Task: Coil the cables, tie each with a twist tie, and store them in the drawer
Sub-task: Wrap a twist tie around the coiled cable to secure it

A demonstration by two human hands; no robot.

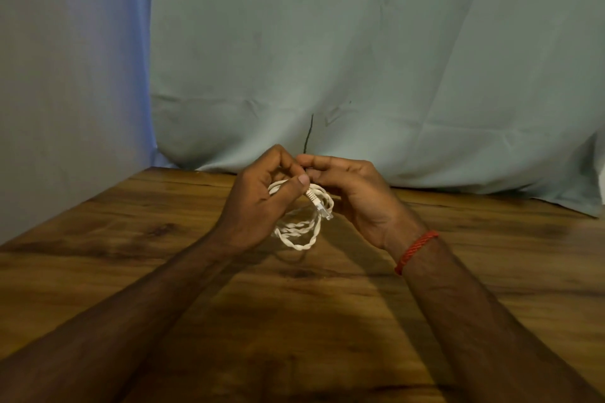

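Two hands meet above the far middle of the wooden surface [157,239], fingertips touching. The left hand [257,206] curls round a coiled white cable [299,234], its thumb pressing the strands just above the clear plug [322,209], which points down to the right. The coil hangs below and between both hands, off the wood. The right hand [355,195] brings thumb and forefinger together beside the left fingertips; what they pinch cannot be told. A thin dark strand [308,134] stands up just beyond them, against the pale cloth [376,59]. A red thread band [415,252] circles the right wrist.
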